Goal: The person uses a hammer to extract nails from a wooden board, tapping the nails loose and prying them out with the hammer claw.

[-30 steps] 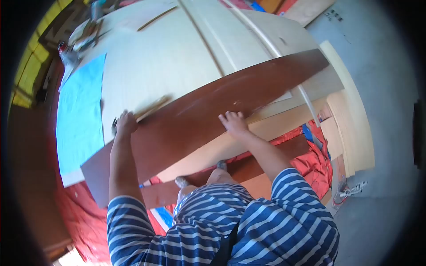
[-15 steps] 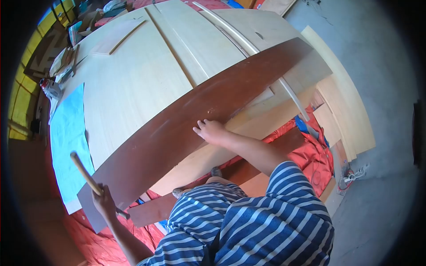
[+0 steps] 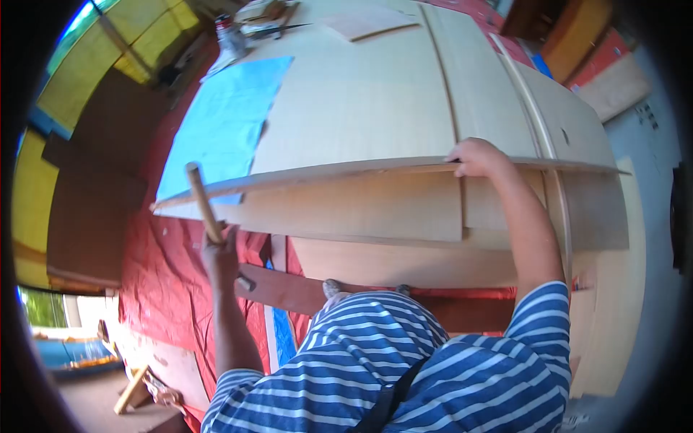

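My right hand [image 3: 478, 157] is closed on the upper edge of a long thin plywood board [image 3: 346, 172]. The board is tipped up and seen almost edge-on, across pale plywood sheets [image 3: 354, 94]. In my left hand [image 3: 220, 252] is a hammer with a round wooden handle [image 3: 202, 198]; the handle points up and away, and a small dark head [image 3: 246, 283] shows below my fist. That hand is near the board's left end, apparently not gripping it.
A blue sheet [image 3: 216, 130] lies on the plywood at the left. A can [image 3: 229, 36] and scraps stand behind it. A pale strip [image 3: 530, 101] crosses at the right. Red sheeting [image 3: 166, 281] spreads below, with a brown plank [image 3: 281, 289] near my feet.
The board has gone from lying with its brown face up to standing on edge. My right hand has moved from its face to its upper edge. My view has swung left.
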Motion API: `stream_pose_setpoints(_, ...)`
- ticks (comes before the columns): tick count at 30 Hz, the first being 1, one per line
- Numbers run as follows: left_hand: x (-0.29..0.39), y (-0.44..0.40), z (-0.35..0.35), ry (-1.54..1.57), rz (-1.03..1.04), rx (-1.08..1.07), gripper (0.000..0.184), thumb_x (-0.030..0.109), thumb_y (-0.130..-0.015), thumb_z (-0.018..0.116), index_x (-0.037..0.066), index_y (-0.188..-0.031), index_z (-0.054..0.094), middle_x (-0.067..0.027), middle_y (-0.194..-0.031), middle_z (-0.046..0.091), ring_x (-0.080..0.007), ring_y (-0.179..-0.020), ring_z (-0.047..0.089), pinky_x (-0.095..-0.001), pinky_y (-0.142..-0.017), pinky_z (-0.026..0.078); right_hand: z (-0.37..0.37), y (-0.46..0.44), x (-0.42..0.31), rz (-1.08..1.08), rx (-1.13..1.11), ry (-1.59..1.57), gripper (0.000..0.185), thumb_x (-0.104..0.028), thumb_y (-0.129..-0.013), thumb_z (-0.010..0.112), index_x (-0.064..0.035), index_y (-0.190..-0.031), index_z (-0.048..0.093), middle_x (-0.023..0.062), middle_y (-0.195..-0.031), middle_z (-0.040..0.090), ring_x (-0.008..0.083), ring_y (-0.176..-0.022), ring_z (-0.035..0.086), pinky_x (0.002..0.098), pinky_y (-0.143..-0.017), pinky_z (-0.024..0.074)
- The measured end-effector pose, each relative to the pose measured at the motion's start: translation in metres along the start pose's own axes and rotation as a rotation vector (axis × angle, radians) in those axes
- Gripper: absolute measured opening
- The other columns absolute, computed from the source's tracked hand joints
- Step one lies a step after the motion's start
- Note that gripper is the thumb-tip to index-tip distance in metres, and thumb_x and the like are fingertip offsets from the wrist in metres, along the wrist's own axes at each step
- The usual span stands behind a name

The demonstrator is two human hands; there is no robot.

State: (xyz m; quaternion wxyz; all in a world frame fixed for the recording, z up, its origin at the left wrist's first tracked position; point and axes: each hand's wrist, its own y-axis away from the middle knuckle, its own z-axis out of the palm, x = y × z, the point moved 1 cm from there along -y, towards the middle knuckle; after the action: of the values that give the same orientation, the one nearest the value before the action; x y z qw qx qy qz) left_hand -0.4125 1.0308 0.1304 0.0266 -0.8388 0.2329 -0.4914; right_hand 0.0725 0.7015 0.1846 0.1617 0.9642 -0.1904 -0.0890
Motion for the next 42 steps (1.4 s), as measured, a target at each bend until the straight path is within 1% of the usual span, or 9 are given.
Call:
stream_pose_setpoints(3, 0.008, -0.002, 0.012, -0.003, -0.099, -0.013, 0.033, 0.021, -0.088, 0.077, 0.0, -0.111, 0.065, -0.0101, -0.097, 0.068, -0.017, -0.086, 0.062, -0.0327, -0.078, 0.051, -0.017, -0.003, -0.002, 0.113, 0.119, -0.078, 0.034, -0.017, -0.078, 0.077, -0.0054, -0.11, 0.071, 0.0175, -0.108, 0.071, 0.0357, -0.104, 0.066, 0.0433, -0.091, 0.0523)
stream_pose_setpoints(9, 0.052, -0.026, 0.054, -0.159, 0.234, -0.021, 0.041, 0.019, -0.084, 0.078, 0.004, -0.12, 0.063, -0.0161, -0.123, 0.061, -0.037, -0.109, 0.062, -0.0424, -0.091, 0.051, 0.009, -0.016, 0.015, 0.165, 0.473, -0.036, 0.038, -0.019, -0.087, 0.068, -0.0021, -0.12, 0.059, 0.0196, -0.121, 0.063, 0.0386, -0.117, 0.056, 0.0463, -0.099, 0.045)
stream_pose_setpoints(16, 0.084, -0.075, 0.127, -0.219, 0.341, -0.182, 0.052, 0.028, -0.084, 0.078, 0.011, -0.13, 0.059, -0.0132, -0.144, 0.051, -0.0377, -0.111, 0.063, -0.0465, -0.092, 0.053, 0.019, -0.021, -0.001, 0.172, 0.579, 0.073, 0.042, -0.03, -0.086, 0.071, -0.0021, -0.114, 0.057, 0.016, -0.118, 0.055, 0.0367, -0.117, 0.049, 0.0476, -0.1, 0.0383)
stream_pose_setpoints(22, 0.083, -0.084, 0.14, -0.191, 0.333, -0.109, 0.039, 0.033, -0.088, 0.073, 0.011, -0.119, 0.062, -0.0102, -0.121, 0.059, -0.0348, -0.097, 0.067, -0.0467, -0.078, 0.055, 0.019, -0.023, 0.003, 0.216, 0.657, -0.017, 0.052, -0.044, -0.079, 0.079, -0.0013, -0.104, 0.062, 0.018, -0.101, 0.068, 0.0387, -0.098, 0.062, 0.0475, -0.086, 0.0469)
stream_pose_setpoints(32, 0.078, -0.047, 0.104, -0.409, 0.394, -0.209, 0.033, 0.034, -0.089, 0.071, 0.007, -0.106, 0.06, -0.0105, -0.111, 0.061, -0.0365, -0.086, 0.067, -0.0476, -0.069, 0.054, 0.017, 0.005, -0.007, 0.083, 0.342, 0.18, 0.044, -0.04, -0.073, 0.083, -0.0021, -0.082, 0.062, 0.0212, -0.087, 0.067, 0.0407, -0.085, 0.064, 0.0485, -0.078, 0.0521)
stream_pose_setpoints(35, 0.032, -0.059, 0.107, -0.529, 0.417, -0.056, 0.016, 0.02, -0.091, 0.061, 0.005, -0.089, 0.059, -0.017, -0.072, 0.064, -0.0393, -0.067, 0.064, -0.0501, -0.059, 0.05, 0.024, 0.015, -0.008, -0.069, 0.341, 0.217, 0.04, -0.041, -0.079, 0.077, -0.0031, -0.086, 0.065, 0.0186, -0.085, 0.069, 0.0399, -0.084, 0.066, 0.0493, -0.077, 0.0534)
stream_pose_setpoints(38, 0.098, -0.077, 0.08, -0.415, 0.23, -0.032, 0.04, 0.033, -0.082, 0.079, 0.006, -0.107, 0.064, -0.0163, -0.09, 0.069, -0.037, -0.077, 0.067, -0.0467, -0.064, 0.053, 0.018, -0.002, -0.002, 0.105, 0.302, 0.173, 0.033, -0.038, -0.085, 0.071, -0.0061, -0.087, 0.066, 0.0177, -0.091, 0.07, 0.0388, -0.09, 0.067, 0.049, -0.079, 0.0533)
stream_pose_setpoints(39, 0.085, -0.077, 0.079, -0.441, 0.563, -0.046, 0.047, 0.03, -0.081, 0.081, 0.007, -0.117, 0.062, -0.0166, -0.108, 0.068, -0.037, -0.095, 0.067, -0.0459, -0.073, 0.055, 0.013, -0.002, 0.003, 0.059, 0.397, 0.13, 0.034, -0.037, -0.083, 0.074, -0.0042, -0.086, 0.065, 0.0184, -0.091, 0.07, 0.039, -0.091, 0.067, 0.0491, -0.08, 0.0529)
stream_pose_setpoints(42, 0.097, -0.066, 0.093, -0.393, 0.55, -0.158, 0.061, 0.03, -0.082, 0.08, 0.006, -0.132, 0.054, -0.0185, -0.133, 0.057, -0.0386, -0.116, 0.059, -0.0467, -0.089, 0.053, 0.005, -0.023, 0.02, 0.106, 0.45, 0.017, 0.035, -0.038, -0.081, 0.077, -0.0062, -0.088, 0.065, 0.0163, -0.092, 0.069, 0.0389, -0.092, 0.066, 0.0491, -0.079, 0.0521)
